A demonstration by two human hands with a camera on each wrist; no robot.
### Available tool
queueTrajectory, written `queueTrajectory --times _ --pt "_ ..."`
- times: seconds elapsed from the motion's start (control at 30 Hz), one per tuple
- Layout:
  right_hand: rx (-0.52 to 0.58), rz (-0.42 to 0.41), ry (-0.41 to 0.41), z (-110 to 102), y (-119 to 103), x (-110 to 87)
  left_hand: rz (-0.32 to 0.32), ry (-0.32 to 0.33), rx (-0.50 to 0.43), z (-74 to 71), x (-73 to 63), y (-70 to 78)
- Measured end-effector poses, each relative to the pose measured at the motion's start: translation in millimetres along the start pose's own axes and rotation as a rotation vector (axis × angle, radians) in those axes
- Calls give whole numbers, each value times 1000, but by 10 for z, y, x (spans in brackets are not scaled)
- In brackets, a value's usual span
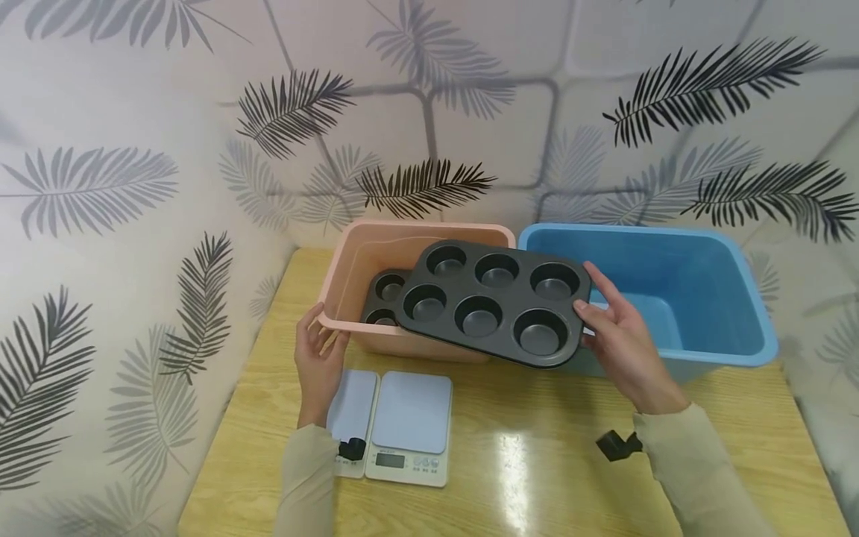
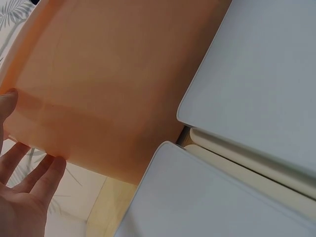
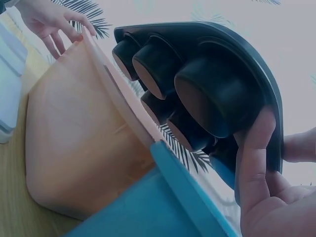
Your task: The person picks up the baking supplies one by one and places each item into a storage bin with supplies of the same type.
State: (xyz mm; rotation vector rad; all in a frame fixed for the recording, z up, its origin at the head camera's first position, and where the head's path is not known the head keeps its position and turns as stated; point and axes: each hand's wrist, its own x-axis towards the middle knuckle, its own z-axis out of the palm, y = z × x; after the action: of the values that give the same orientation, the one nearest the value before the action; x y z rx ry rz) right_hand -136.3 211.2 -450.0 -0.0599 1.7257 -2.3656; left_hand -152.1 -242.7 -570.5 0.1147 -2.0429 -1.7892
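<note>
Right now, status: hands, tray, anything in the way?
Left hand touching pink bin at rim. Right hand holding muffin tray, raised, tilted. Second tray inside pink bin; nothing visibly blocking.

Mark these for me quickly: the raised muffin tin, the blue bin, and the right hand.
Muffin tin (image 1: 495, 292): head view, flat top between the cup rows.
Blue bin (image 1: 644, 261): head view, inner back wall.
Right hand (image 1: 622, 339): head view, behind the thumb.

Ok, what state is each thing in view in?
Pink bin: upright, open, left hand at its rim
Held muffin pan: gripped by right hand, cups empty
Other muffin pan: inside pink bin, partly hidden
Blue bin: upright, open
Left scale: partly hidden
Right scale: plate bare, display unreadable
</note>
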Motion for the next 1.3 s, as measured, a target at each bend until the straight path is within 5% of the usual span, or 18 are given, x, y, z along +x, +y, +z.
queueTrajectory --times 1.3 --pt "-296 136 -82 463 -204 904 39 6 -10 26 -18 -21"
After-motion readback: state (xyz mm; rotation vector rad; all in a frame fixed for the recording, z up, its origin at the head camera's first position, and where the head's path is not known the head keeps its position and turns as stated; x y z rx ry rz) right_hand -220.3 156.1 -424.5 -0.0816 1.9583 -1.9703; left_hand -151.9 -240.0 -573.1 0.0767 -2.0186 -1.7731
